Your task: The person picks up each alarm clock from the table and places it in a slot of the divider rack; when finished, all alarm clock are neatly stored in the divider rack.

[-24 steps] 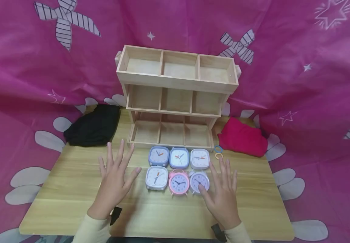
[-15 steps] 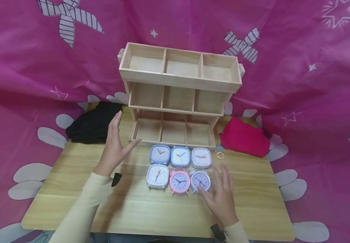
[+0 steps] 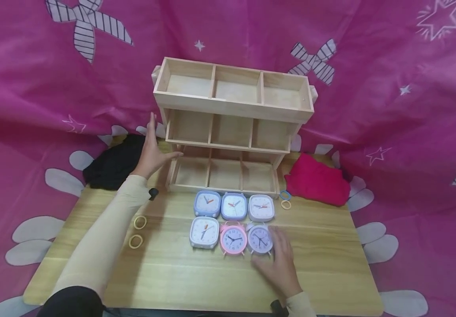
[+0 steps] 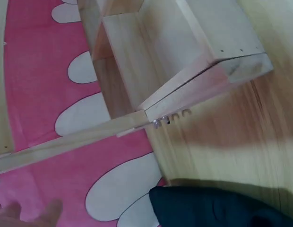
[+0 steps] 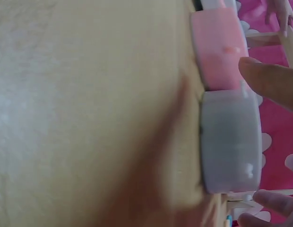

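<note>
**Both hands spread, one by the shelf and one by a purple clock**

The left hand [image 3: 151, 154] is spread beside the left side of the wooden shelf [image 3: 233, 108], fingers straight, thumb pointed across the shelf's edge; nothing is gripped. Whether the wood is touched cannot be told. In the left wrist view, only blurred fingertips are shown, the rest being cut off.

The right hand [image 3: 282, 263] is placed around the near right corner of the purple clock [image 3: 260, 238], thumb and fingers apart and slightly bent, with nothing seen to be grasped. Contact is hard to make out; in the right wrist view, the fingers are cropped by the edge.

The pink clock [image 3: 233, 238] and a square white clock [image 3: 204, 232] are lined up to its left. Behind them, a second row of three is set just before the shelf, which is stood at the table's [image 3: 331, 264] back.

Two yellow rings [image 3: 140, 228] are seen beside the left sleeve [image 3: 105, 233]. A black cloth [image 3: 111, 163] is partly hidden by the left hand and sleeve; a red cloth [image 3: 317, 180] is seen at right.
</note>
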Demonstrator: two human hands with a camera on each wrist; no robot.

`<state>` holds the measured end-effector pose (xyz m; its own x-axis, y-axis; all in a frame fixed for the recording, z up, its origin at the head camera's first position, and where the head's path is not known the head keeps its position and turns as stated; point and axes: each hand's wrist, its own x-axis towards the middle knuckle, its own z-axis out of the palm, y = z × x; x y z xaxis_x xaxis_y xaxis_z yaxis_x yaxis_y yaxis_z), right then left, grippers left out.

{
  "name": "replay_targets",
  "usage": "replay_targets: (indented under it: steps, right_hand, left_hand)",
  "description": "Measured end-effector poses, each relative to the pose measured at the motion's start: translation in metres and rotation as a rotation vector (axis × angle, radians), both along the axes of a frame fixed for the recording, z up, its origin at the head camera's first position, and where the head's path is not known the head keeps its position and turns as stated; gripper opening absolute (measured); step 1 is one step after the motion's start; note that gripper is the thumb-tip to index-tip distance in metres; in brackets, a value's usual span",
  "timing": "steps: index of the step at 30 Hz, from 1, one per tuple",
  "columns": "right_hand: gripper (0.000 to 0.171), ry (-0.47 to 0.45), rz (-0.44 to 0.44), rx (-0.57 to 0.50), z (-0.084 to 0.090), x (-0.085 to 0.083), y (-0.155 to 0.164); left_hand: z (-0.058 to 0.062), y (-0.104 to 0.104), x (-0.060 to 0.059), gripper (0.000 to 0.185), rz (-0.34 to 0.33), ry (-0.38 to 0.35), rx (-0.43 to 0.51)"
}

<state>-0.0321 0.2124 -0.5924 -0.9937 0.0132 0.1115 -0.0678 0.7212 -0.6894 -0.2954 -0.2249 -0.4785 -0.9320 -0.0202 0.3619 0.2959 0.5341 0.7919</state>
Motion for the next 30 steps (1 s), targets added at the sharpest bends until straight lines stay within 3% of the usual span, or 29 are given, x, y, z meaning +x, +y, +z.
replay_targets:
  steps: [6, 13, 30]
  right_hand:
    - [0.108, 0.015, 0.024, 0.002, -0.008, 0.004, -0.003]
    - [0.103, 0.009, 0.015, -0.021, -0.014, 0.004, -0.003]
    - [0.09, 0.026, -0.071, -0.096, -0.02, -0.01, -0.005]
  left_hand:
    - [-0.004, 0.008, -0.008, 0.142, -0.042, -0.051, 0.1]
    - [-0.002, 0.015, -0.011, 0.132, -0.022, -0.055, 0.219]
    - [-0.001, 0.021, -0.018, 0.128, -0.032, -0.029, 0.225]
